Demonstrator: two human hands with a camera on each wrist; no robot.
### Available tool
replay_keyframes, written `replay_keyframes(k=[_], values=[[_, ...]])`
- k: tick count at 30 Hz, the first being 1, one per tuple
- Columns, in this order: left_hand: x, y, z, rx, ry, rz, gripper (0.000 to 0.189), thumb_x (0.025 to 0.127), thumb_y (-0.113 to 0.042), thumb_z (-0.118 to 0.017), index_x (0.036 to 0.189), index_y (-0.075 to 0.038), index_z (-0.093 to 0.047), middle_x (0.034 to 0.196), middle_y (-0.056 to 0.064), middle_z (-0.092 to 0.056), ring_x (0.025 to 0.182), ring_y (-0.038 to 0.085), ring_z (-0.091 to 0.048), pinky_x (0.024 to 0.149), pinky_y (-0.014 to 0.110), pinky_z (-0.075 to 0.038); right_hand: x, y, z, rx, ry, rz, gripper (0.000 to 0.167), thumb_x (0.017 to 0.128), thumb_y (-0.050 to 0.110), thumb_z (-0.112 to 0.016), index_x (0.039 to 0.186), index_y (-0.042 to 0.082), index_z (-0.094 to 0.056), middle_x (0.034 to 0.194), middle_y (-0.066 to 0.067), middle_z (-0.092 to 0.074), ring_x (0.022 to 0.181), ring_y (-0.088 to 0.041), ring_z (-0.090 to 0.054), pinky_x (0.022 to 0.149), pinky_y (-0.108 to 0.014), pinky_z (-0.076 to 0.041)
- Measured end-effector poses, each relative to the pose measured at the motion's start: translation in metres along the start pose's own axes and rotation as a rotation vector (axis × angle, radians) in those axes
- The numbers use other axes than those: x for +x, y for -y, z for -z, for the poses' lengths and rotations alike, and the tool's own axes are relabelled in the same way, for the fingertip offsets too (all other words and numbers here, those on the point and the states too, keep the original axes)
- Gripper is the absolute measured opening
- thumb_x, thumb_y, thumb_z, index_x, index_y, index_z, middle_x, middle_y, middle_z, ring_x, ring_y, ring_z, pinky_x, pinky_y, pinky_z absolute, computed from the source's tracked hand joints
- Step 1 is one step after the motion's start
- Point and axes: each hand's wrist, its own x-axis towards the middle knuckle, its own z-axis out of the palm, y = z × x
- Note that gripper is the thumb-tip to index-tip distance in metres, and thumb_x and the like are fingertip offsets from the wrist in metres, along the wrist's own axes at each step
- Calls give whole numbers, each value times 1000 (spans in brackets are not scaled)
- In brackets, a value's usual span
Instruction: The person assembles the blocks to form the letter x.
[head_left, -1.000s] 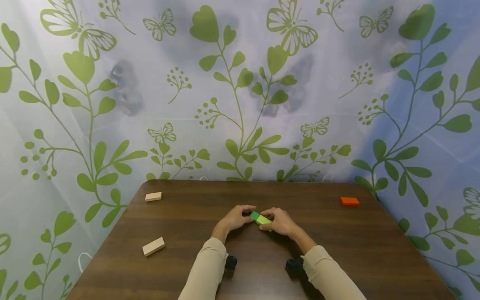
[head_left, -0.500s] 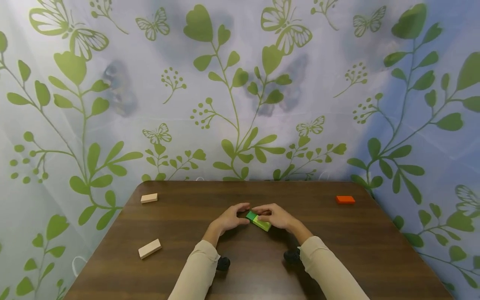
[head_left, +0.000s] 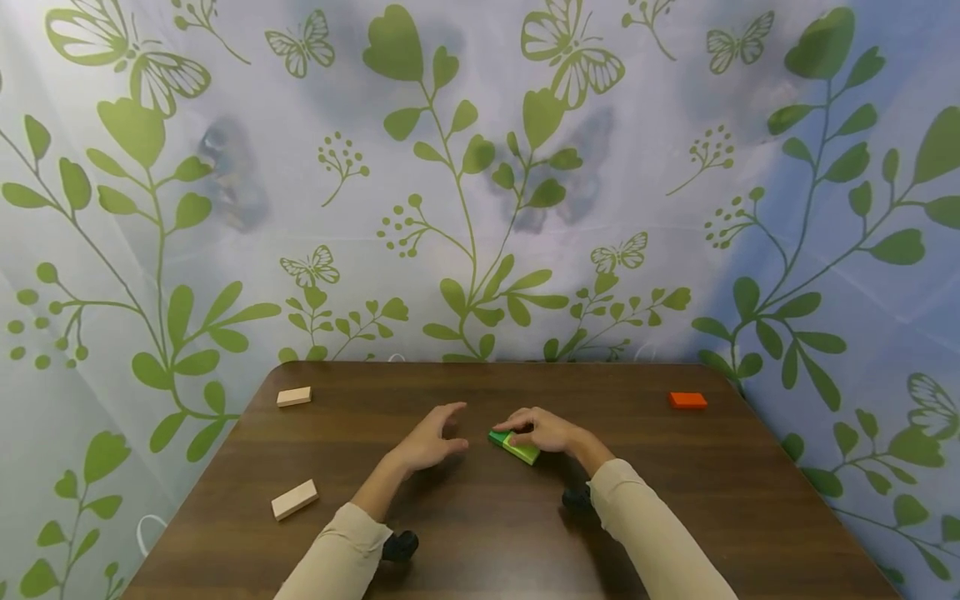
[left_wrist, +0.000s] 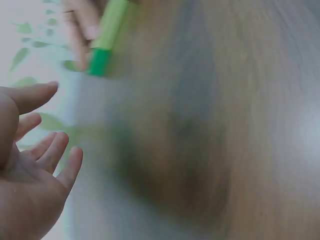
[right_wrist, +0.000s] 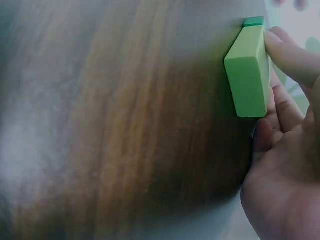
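Note:
A light green block point(head_left: 523, 452) lies slantwise on the table, with a dark green piece point(left_wrist: 99, 62) against its far left end. Whether the two are joined I cannot tell. My right hand point(head_left: 550, 431) grips the green block from above, its thumb along one side and the fingers point(right_wrist: 286, 107) on the other. Part of the block is hidden under that hand. To the left, my left hand point(head_left: 425, 440) hovers apart from the block. Its fingers are spread loosely and hold nothing.
Two beige blocks point(head_left: 294, 396) point(head_left: 295, 500) lie on the left side of the brown wooden table point(head_left: 480, 533). An orange block point(head_left: 687, 401) lies at the back right. Behind the table hangs a leaf-patterned curtain point(head_left: 480, 167).
My left hand has drawn away to the left from the dark green end. My right hand has shifted over the block, which has moved slightly left in view as the camera turned.

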Motion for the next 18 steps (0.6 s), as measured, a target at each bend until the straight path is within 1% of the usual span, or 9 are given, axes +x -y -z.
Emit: replay_keyframes(k=[2, 4, 6, 8, 10, 12, 15, 18], values=[[-14, -7, 16, 45, -34, -28, 63, 102, -8, -67, 158, -4, -38, 157, 21, -37, 141, 43, -39, 106, 61, -40, 0, -3, -2, 1, -1, -6, 34, 103, 19, -66, 137, 19, -70, 142, -8, -56, 128, -32, -49, 99, -49, -45], [-29, -13, 33, 85, -62, -66, 60, 103, -8, -65, 157, -5, -40, 156, 20, -38, 140, 43, -40, 105, 61, -41, -1, -5, -3, 8, -9, -3, 33, 103, 18, -66, 136, 18, -71, 143, -10, -55, 132, -35, -47, 101, -54, -43], [-45, -16, 47, 132, -82, -107, 57, 103, -7, -65, 155, -5, -42, 155, 19, -40, 139, 44, -41, 102, 63, -42, -2, -5, -4, 12, -14, -2, 32, 103, 18, -67, 135, 17, -72, 144, -11, -54, 134, -37, -45, 104, -56, -42], [-63, -15, 59, 180, -107, -149, 55, 102, -7, -66, 153, -4, -45, 152, 20, -44, 136, 45, -44, 99, 64, -43, -2, -5, -5, 15, -19, 5, 32, 103, 18, -67, 134, 16, -72, 145, -13, -54, 135, -38, -45, 105, -58, -40], [-82, -12, 67, 217, -136, -175, 54, 101, -8, -68, 151, -5, -47, 149, 20, -46, 134, 45, -46, 97, 65, -44, -2, -4, -5, 19, -26, 7, 31, 103, 18, -68, 134, 15, -73, 144, -14, -54, 134, -39, -45, 104, -57, -42], [-99, -8, 72, 227, -169, -182, 56, 100, -8, -70, 151, -5, -47, 148, 20, -47, 133, 46, -47, 96, 66, -44, -1, -3, -5, 29, -33, -2, 31, 102, 18, -68, 133, 16, -73, 143, -12, -55, 133, -38, -46, 101, -54, -45], [-124, -2, 79, 254, -218, -177, 66, 95, -11, -77, 153, -5, -45, 150, 19, -47, 134, 45, -47, 99, 65, -44, 1, -3, -4, 42, -43, -28, 30, 101, 19, -70, 132, 17, -74, 141, -9, -56, 130, -36, -47, 93, -46, -48], [-145, 5, 85, 289, -272, -179, 78, 88, -11, -85, 153, -5, -44, 151, 19, -48, 134, 45, -48, 99, 61, -45, 2, -5, -4, 57, -50, -57, 29, 101, 20, -71, 130, 20, -76, 141, -6, -57, 130, -34, -48, 91, -42, -49]])
